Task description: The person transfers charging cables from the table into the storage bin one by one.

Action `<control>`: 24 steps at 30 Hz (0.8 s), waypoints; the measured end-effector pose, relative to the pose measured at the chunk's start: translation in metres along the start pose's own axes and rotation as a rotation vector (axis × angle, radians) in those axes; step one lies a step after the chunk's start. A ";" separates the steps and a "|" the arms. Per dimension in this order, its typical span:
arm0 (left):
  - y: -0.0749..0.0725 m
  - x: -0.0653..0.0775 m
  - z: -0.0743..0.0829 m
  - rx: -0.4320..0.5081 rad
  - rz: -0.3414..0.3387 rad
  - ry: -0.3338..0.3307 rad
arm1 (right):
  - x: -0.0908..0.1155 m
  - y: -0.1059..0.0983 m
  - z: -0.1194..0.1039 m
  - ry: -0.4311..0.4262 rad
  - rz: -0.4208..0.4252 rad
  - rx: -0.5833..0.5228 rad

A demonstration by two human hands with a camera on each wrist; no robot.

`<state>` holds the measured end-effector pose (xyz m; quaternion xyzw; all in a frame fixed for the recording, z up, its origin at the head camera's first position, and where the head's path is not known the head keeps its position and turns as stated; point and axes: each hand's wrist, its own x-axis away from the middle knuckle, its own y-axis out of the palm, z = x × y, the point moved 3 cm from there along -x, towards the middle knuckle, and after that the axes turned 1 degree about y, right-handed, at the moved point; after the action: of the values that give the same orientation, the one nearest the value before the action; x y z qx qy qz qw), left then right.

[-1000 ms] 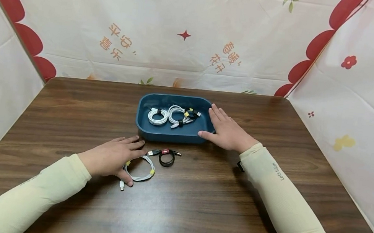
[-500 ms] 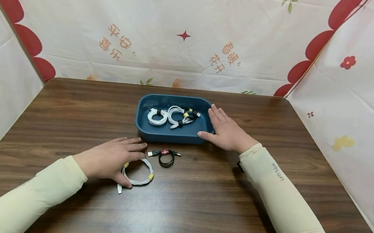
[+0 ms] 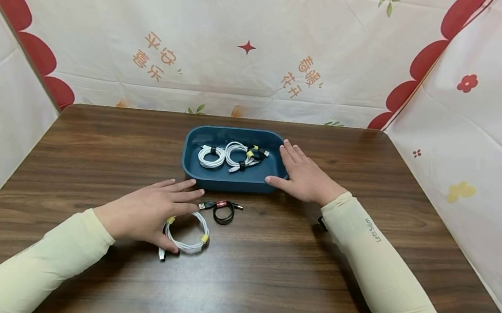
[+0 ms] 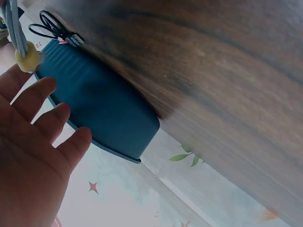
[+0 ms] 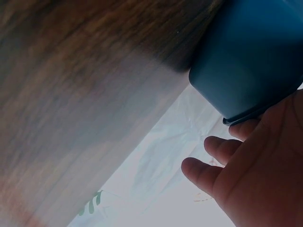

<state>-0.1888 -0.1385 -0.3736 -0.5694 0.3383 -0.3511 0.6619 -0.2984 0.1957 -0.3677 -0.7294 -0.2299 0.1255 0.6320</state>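
My left hand (image 3: 147,212) pinches a coiled white USB cable (image 3: 194,247) between thumb and forefinger, the other fingers spread out. Yellow ties bind the coil, and a shadow shows under it. In the left wrist view the white cable (image 4: 18,33) hangs by the forefinger, partly out of frame. My right hand (image 3: 302,175) rests with straight fingers on the right rim of a blue plastic box (image 3: 233,186). Inside the box lie coiled white cables (image 3: 211,164) with black and yellow ties. A small black USB cable (image 3: 223,221) with a red tie lies before the box.
The box stands toward the back of a brown wooden table (image 3: 287,284). White printed cloth (image 3: 248,17) walls off the back and both sides. A dark wrist strap (image 3: 323,223) shows under the right sleeve.
The white coil in my left hand first shifts slightly toward me, then rises a little, and a shadow now shows beside it. My right hand and the box stay in place.
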 end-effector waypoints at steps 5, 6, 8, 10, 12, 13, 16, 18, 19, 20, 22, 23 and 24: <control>-0.001 0.001 0.002 0.001 0.003 0.002 | 0.000 0.000 0.000 0.000 -0.005 0.000; -0.001 0.001 0.003 0.000 0.006 0.006 | 0.000 0.000 0.000 -0.001 -0.006 0.000; -0.002 0.001 0.004 -0.002 0.017 0.014 | 0.000 0.000 0.000 -0.002 -0.007 -0.001; -0.002 0.000 0.005 -0.007 0.031 0.021 | 0.000 0.000 0.000 0.000 -0.008 -0.002; -0.003 0.000 0.006 -0.010 0.044 0.023 | 0.000 0.000 0.000 0.001 -0.009 -0.002; -0.003 0.000 0.007 -0.011 0.049 0.022 | 0.000 0.000 0.000 0.002 -0.009 -0.004; -0.005 0.000 0.008 -0.011 0.055 0.018 | 0.000 0.000 0.000 -0.003 -0.009 -0.006; -0.007 0.000 0.008 -0.008 0.063 0.018 | -0.001 0.000 0.000 -0.005 -0.007 -0.007; -0.008 0.000 0.008 -0.006 0.070 0.017 | 0.000 0.000 0.000 -0.005 -0.006 -0.007; -0.010 0.001 0.007 -0.004 0.080 0.016 | -0.001 0.000 0.001 -0.007 -0.004 -0.007; -0.014 0.002 0.006 -0.004 0.098 0.006 | 0.000 0.000 0.001 -0.009 0.000 -0.011; -0.016 0.002 0.005 -0.005 0.107 0.001 | 0.000 0.000 0.001 -0.009 0.000 -0.011; -0.017 0.003 0.004 -0.004 0.111 -0.005 | 0.000 0.000 0.001 -0.009 0.002 -0.012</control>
<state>-0.1851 -0.1405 -0.3562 -0.5520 0.3684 -0.3116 0.6801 -0.2991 0.1965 -0.3684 -0.7329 -0.2327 0.1280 0.6264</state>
